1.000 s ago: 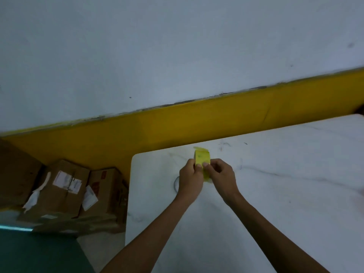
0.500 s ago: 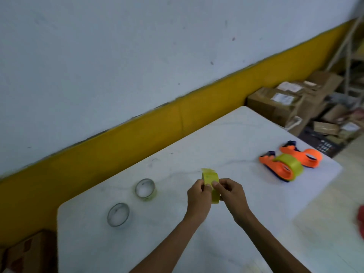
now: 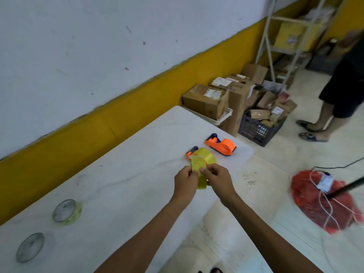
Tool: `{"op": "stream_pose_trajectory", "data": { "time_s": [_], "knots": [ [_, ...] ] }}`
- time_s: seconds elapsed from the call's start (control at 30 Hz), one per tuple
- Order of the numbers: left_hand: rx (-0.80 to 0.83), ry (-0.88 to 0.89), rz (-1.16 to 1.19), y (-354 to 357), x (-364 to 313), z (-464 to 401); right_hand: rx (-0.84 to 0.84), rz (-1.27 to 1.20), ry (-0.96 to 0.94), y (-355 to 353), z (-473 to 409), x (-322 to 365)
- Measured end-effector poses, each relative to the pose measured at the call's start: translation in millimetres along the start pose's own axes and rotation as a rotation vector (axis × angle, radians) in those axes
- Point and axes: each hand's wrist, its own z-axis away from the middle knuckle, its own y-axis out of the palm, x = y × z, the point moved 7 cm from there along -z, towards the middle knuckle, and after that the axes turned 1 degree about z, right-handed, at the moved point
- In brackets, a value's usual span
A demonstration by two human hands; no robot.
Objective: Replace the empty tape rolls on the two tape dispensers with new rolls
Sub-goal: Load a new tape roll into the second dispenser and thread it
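Reaching forward side by side above the white desk (image 3: 122, 194), the left hand (image 3: 186, 183) and right hand (image 3: 218, 179) both pinch a strip of yellow tape (image 3: 199, 170), fingers closed on it. Two orange dispensers lie at the far right: the nearer dispenser (image 3: 192, 152) carrying a yellow roll (image 3: 206, 157), the farther dispenser (image 3: 221, 145) beyond. Two rolls (image 3: 67, 211) (image 3: 30, 247) lie near left. No writing is legible.

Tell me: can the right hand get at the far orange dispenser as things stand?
Probably not yet. The right hand and left hand both pinch the yellow tape strip. The far orange dispenser lies uncovered on the table, so the path looks free once it lets go.
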Motion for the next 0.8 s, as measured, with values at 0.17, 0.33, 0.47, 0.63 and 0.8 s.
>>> {"op": "stream_pose_trajectory", "data": {
  "time_s": [0.17,0.33,0.47,0.63,0.8],
  "knots": [
    [0.058,-0.009,0.024,53,-23,-3,-0.029,0.002,0.008,-53,-17,-7],
    [0.094,-0.023,0.019,90,-41,-18,-0.056,-0.019,0.019,-88,-38,-13],
    [0.114,-0.071,0.059,118,-48,-40,-0.059,0.022,0.01,-110,-69,-16],
    [0.084,-0.147,0.13,153,-53,-88,-0.023,0.07,0.033,-130,-126,-22],
    [0.055,-0.197,0.182,191,-60,-140,0.022,0.136,0.067,-153,-187,-24]
  ]
}}
